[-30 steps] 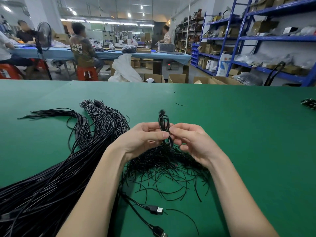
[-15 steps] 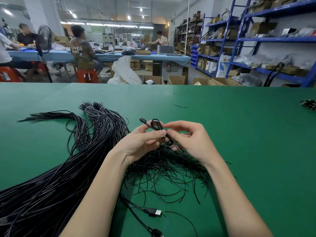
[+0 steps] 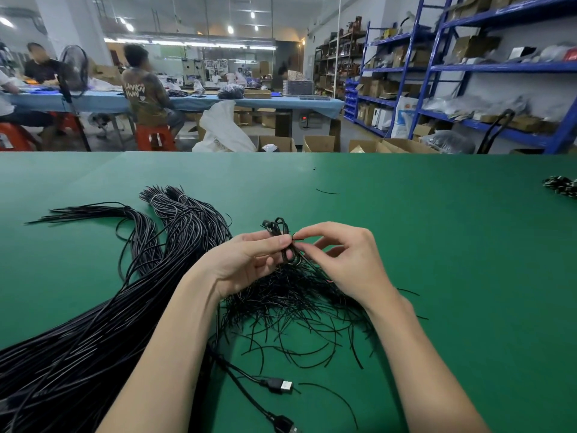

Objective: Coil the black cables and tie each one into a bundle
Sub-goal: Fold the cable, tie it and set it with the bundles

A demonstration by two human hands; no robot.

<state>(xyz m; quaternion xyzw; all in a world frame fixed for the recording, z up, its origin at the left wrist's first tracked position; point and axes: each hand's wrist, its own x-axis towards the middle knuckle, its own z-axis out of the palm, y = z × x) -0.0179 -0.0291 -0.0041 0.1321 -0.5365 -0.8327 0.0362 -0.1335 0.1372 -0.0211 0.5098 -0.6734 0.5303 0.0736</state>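
A small coiled black cable (image 3: 282, 242) is held upright over the green table (image 3: 437, 245) between both hands. My left hand (image 3: 246, 260) grips the coil's middle with thumb and fingers. My right hand (image 3: 346, 257) pinches a thin black tie (image 3: 298, 238) at the coil's waist. Under the hands lies a heap of short black ties (image 3: 296, 307). A thick sheaf of long black cables (image 3: 93, 323) runs from the near left corner up to bunched ends (image 3: 165, 198).
Two USB plugs (image 3: 281, 385) lie near the front edge between my forearms. A small dark bundle (image 3: 562, 187) sits at the far right of the table. Beyond the table are people at blue benches, cardboard boxes and blue shelving (image 3: 437, 73).
The coil has turned from leaning left to more upright and risen slightly. My right hand's fingers have shifted to pinch the tie end at the coil's waist.
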